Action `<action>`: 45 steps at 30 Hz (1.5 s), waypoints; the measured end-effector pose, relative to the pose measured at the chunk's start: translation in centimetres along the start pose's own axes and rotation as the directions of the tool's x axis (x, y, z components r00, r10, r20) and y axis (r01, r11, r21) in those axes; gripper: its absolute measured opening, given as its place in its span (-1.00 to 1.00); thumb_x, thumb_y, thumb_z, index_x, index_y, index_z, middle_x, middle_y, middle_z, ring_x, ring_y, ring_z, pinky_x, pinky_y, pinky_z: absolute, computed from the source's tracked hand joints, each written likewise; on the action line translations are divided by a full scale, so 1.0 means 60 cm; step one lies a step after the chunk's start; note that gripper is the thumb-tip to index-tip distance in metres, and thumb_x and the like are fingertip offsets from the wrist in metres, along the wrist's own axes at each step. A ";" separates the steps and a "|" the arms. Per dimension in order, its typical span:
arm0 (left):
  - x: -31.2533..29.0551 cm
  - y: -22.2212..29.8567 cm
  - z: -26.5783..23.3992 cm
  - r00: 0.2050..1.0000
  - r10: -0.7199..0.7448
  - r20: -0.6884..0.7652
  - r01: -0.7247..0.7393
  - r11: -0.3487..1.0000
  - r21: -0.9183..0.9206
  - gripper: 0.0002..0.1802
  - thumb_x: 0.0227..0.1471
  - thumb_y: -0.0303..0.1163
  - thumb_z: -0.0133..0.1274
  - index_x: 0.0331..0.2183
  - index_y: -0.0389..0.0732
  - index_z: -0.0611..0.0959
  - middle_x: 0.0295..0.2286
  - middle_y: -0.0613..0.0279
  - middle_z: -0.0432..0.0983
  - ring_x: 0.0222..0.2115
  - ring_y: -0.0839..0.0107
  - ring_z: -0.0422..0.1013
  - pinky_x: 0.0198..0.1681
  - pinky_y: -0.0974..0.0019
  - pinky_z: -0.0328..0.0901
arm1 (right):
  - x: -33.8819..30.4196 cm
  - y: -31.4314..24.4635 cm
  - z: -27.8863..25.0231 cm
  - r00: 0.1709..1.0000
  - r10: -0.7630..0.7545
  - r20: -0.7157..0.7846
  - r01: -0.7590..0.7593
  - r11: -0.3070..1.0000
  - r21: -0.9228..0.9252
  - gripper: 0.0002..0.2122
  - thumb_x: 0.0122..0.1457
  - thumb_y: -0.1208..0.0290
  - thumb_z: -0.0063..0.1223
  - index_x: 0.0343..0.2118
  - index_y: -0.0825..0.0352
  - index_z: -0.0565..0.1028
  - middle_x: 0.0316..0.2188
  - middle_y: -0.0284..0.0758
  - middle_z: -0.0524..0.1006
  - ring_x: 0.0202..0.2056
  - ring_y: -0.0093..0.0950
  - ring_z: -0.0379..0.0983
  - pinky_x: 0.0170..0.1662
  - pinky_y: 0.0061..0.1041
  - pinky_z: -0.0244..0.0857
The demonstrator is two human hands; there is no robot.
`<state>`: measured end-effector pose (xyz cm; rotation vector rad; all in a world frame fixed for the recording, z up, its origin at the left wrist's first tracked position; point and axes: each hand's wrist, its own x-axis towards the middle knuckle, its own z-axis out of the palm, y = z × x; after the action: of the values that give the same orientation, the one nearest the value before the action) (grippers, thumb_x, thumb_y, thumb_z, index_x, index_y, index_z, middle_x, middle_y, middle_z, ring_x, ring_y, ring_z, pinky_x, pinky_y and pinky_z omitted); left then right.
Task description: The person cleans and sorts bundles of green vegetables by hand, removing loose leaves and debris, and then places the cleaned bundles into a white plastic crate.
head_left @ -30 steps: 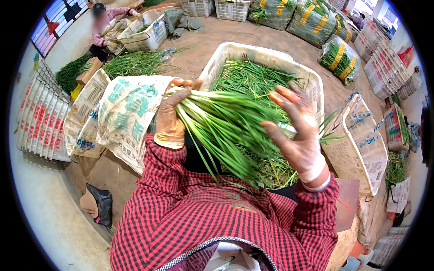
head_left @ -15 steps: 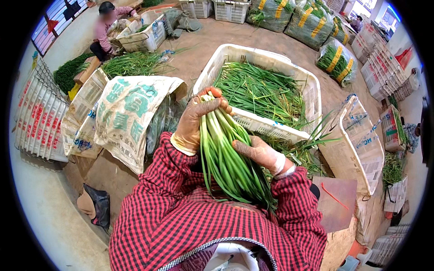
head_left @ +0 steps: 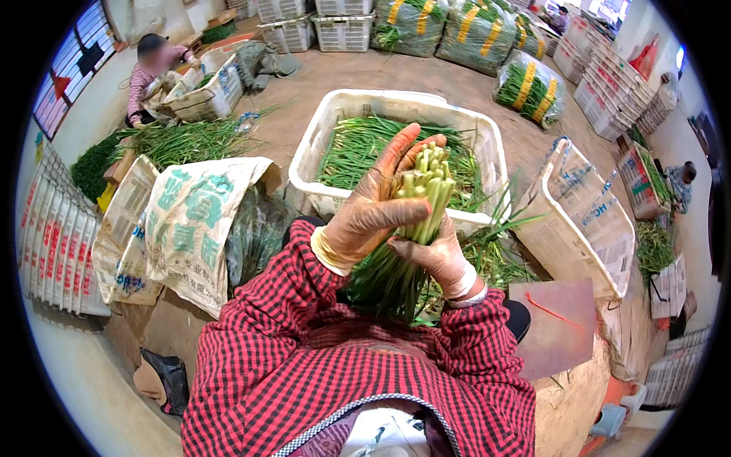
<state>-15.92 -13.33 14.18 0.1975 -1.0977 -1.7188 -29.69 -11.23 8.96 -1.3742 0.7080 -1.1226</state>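
Observation:
Between my hands stands a bunch of garlic chives (head_left: 435,183), its pale stem ends up and its green leaves hanging down toward my lap. My left hand (head_left: 364,221), in a thin stained glove, has its thumb across the front of the stems and its fingers stretched up behind the ends. Lower on the bunch, my right hand (head_left: 443,260) is closed round the stems, with the thumb in front. Beyond my hands, a white plastic crate (head_left: 314,192) holds loose garlic chives (head_left: 358,148); my left fingers hide part of it.
A printed sack (head_left: 186,228) drapes over a crate on the left. At right stand a tilted crate (head_left: 590,221) and a flat board (head_left: 560,327) with a red tie. A co-worker (head_left: 156,72) crouches far left. Wrapped bales (head_left: 531,91) and stacked crates line the back.
The bunch has tipped more upright, its stem ends now facing up at me. My left fingers have straightened from their wrap round the ends. My right hand has shifted slightly, and the view has turned.

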 end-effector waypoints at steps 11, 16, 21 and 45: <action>0.013 -0.033 -0.023 0.908 -0.418 -0.036 0.420 0.904 0.078 -0.37 -0.37 -0.35 0.25 -0.16 -0.34 0.47 -0.40 0.19 0.50 -0.27 0.34 0.45 -0.05 0.28 0.26 | -0.025 -0.006 -0.047 0.933 0.257 0.251 -0.291 0.951 0.106 -0.25 -0.05 0.16 0.16 0.14 0.41 0.08 0.04 -0.18 0.25 0.04 -0.31 0.23 0.05 -0.40 0.16; 0.044 -0.022 -0.012 0.914 -0.403 -0.045 0.384 0.823 0.418 -0.47 -0.27 -0.43 0.26 -0.16 -0.30 0.50 -0.37 0.36 0.49 -0.37 0.57 0.40 -0.20 0.47 0.29 | 0.006 -0.062 -0.145 0.992 -0.098 -0.079 0.084 0.984 -0.156 -0.39 0.10 0.24 0.07 0.17 0.33 0.12 0.13 -0.18 0.18 0.18 -0.38 0.04 0.17 -0.40 -0.02; 0.047 -0.061 -0.011 0.970 -0.227 0.090 0.104 0.716 0.690 -0.40 -0.18 -0.47 0.20 -0.03 -0.30 0.39 -0.27 0.28 0.46 -0.22 0.52 0.37 -0.12 0.46 0.27 | 0.041 -0.203 -0.087 0.908 -0.301 0.292 0.396 0.387 -0.833 -0.30 0.02 -0.11 -0.01 0.10 0.34 0.23 0.07 -0.14 0.29 0.15 -0.29 0.13 0.20 -0.25 -0.08; 0.136 0.117 -0.170 0.895 0.224 -0.386 -0.116 0.952 0.283 -0.65 -0.13 -0.55 0.13 -0.20 -0.30 0.48 -0.45 0.11 0.53 -0.35 0.27 0.48 -0.24 0.25 0.41 | -0.087 -0.018 -0.249 0.966 -0.050 -0.253 -0.058 0.913 -0.403 -0.14 -0.07 0.28 0.26 0.21 0.44 -0.05 0.14 -0.08 0.16 0.16 -0.37 0.06 0.19 -0.46 -0.08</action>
<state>-8.80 -26.15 16.50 0.5839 -0.9771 -1.2949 -45.41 -12.14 6.99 -1.5853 1.1884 -1.2082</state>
